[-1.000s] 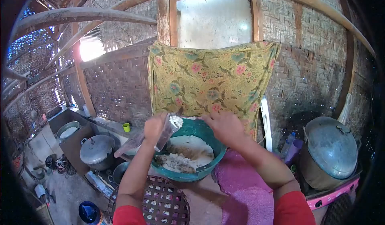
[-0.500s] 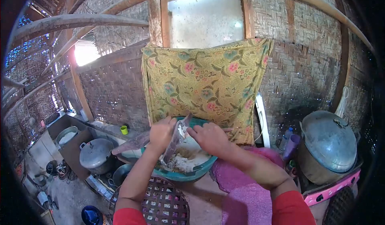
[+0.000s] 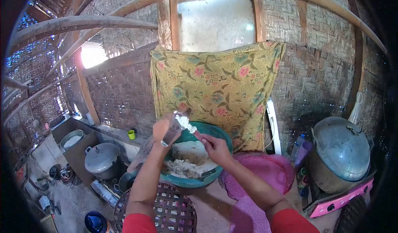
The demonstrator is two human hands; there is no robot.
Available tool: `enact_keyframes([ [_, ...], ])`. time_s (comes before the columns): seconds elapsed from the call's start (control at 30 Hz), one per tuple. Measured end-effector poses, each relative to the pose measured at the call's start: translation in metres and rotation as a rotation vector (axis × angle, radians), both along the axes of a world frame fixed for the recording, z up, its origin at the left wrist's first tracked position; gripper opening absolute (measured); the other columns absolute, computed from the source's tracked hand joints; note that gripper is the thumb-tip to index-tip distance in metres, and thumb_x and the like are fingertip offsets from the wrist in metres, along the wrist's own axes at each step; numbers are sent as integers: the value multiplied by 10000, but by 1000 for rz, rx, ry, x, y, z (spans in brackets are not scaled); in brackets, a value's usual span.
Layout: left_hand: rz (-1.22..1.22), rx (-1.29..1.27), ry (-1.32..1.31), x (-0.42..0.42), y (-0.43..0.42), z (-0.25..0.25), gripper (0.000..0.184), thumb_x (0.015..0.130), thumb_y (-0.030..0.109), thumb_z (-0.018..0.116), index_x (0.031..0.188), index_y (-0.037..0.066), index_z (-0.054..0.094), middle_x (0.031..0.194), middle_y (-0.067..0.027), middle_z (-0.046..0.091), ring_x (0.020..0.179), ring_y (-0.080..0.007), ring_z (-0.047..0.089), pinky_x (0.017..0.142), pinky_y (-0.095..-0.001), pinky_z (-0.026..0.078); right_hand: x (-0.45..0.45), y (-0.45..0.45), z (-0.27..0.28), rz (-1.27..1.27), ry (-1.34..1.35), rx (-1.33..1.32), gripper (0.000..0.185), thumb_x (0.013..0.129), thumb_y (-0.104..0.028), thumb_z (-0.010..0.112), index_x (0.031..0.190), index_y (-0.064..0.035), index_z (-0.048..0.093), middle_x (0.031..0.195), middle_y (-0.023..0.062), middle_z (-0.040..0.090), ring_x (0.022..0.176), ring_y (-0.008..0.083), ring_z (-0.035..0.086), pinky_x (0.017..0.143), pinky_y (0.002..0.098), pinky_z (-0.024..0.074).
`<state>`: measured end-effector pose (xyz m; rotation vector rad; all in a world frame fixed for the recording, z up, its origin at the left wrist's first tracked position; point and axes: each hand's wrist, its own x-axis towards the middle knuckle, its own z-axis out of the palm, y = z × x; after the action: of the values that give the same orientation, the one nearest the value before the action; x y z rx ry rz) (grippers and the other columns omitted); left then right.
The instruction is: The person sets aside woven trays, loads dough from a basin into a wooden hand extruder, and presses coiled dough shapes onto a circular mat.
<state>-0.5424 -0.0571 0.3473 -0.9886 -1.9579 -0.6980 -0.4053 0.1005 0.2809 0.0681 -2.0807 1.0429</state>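
In my left hand [image 3: 162, 130] is a clear plastic bag [image 3: 143, 154], gripped near its mouth, with its loose end hanging down to the left. My right hand [image 3: 217, 151] closes around the reddish handle of a spoon [image 3: 199, 136]. White clumpy food [image 3: 186, 124] covers the spoon's far end, which is at the bag's mouth; whether it is inside is unclear. Below both hands stands a green basin [image 3: 191, 184] holding white powder [image 3: 202, 166] and a lumpy, brownish-white mixture [image 3: 181, 168].
A woven basket [image 3: 168, 216] lies in front of the basin, and a pink tub [image 3: 265, 160] stands to its right. Large lidded pots flank the area, one at the left [image 3: 101, 161] and one at the right [image 3: 342, 154]. A patterned cloth [image 3: 211, 87] hangs behind.
The spoon with white clumps has come up out of the basin to the bag's mouth. My right hand has shifted slightly right and down, turning; my left hand has moved a little left.
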Motion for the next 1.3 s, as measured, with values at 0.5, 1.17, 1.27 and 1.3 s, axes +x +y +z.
enact_keyframes([
  [0.5, -1203, 928, -1058, 87, -50, 44, 185, 743, 120, 614, 905, 63, 546, 819, -46, 549, 707, -211, 546, 625, -365, 454, 65, -26, -38, 898, -546, -750, 762, 890, -637, 314, 1366, -43, 352, 1295, 146, 477, 1120, 304, 518, 903, 440, 428],
  [1.17, -1305, -219, -1457, 273, -43, -141, 403, 795, 184, 678, 1155, 41, 563, 1109, -89, 606, 1047, -229, 564, 896, -369, 436, 347, -46, -3, -196, -356, 255, 762, 756, -377, 652, 1288, 50, 312, 961, 271, 564, 920, 442, 566, 841, 494, 440],
  [1.27, -1262, -507, -1305, 284, -24, -161, 450, 778, 196, 703, 1177, 51, 554, 1134, -88, 597, 1071, -214, 550, 913, -365, 424, 353, -51, 9, -92, -457, 325, 733, 780, -338, 639, 1304, 41, 293, 1012, 297, 565, 948, 436, 586, 839, 466, 459],
  [1.3, -1228, -729, -1154, 287, -18, -162, 497, 761, 207, 723, 1200, 60, 542, 1158, -87, 587, 1092, -199, 536, 927, -357, 414, 354, -53, 10, -34, -504, 318, 719, 785, -329, 636, 1301, 37, 296, 1020, 303, 566, 950, 439, 590, 835, 464, 462],
])
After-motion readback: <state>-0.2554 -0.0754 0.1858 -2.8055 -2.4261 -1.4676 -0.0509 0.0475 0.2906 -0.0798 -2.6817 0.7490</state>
